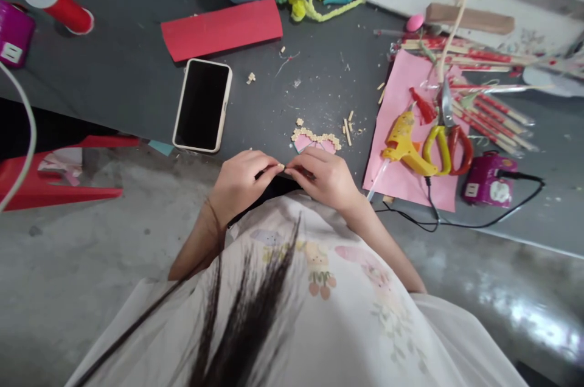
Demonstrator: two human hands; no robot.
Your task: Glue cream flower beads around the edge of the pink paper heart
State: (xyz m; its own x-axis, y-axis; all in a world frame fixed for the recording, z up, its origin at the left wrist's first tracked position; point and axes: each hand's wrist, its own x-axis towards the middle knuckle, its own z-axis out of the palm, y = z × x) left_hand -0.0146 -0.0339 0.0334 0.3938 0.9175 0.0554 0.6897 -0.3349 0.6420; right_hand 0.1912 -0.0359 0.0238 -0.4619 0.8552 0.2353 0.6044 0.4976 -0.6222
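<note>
At the near edge of a dark grey counter [128, 70] above a concrete floor [91, 265], my left hand [239, 183] and right hand [323, 179] pinch a tiny pale bead [281, 166] together, just below a pink bead-edged heart [316, 142].

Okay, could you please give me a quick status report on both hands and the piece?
Left hand and right hand pinch one tiny pale bit between fingertips. Pink heart piece just beyond, untouched. Phone and glue gun off to either side.
</note>
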